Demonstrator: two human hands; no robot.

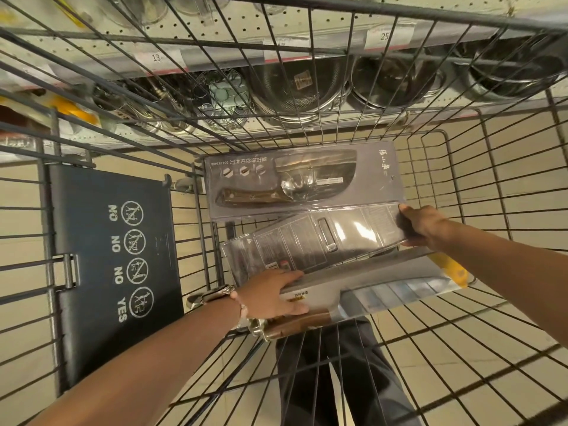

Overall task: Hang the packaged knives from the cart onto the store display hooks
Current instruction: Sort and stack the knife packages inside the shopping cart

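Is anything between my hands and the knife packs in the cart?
No. The right hand already grips the middle pack at its end, and the left hand holds the near pack. The far pack lies uncovered in the cart.

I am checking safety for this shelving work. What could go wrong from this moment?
1. The right hand pinches only one end of the middle knife package; it may tilt and slip.
2. The left hand grips the nearest package while both overlap, so lifting one may drag the other.

Three flat packaged knives lie overlapping in the wire cart.
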